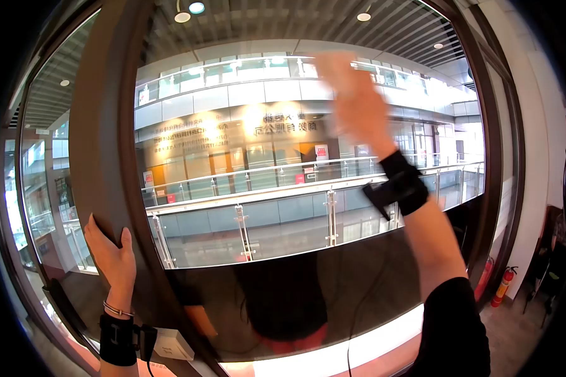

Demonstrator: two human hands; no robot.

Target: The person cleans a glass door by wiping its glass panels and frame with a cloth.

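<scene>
So the left hand [114, 256] is spread open against the brown frame [100, 144], thumb out. Right hand [360, 107] is up in front of the window [283, 235], too blurry to tell if it's gripping anything. Window's dead ahead, right of that frame. Extinguisher [501, 289] sits far right, on the floor [504, 336].

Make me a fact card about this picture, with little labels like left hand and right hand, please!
Left hand: resting against the dark window post, fingers pointing up
Right hand: raised in front of the window glass, blurry; can't tell whether it touches or holds anything
On both wrists: black bands
Near left wrist: white box
Beyond the glass: railing with glass panels
At picture's right: red fire extinguisher near the wall
</scene>
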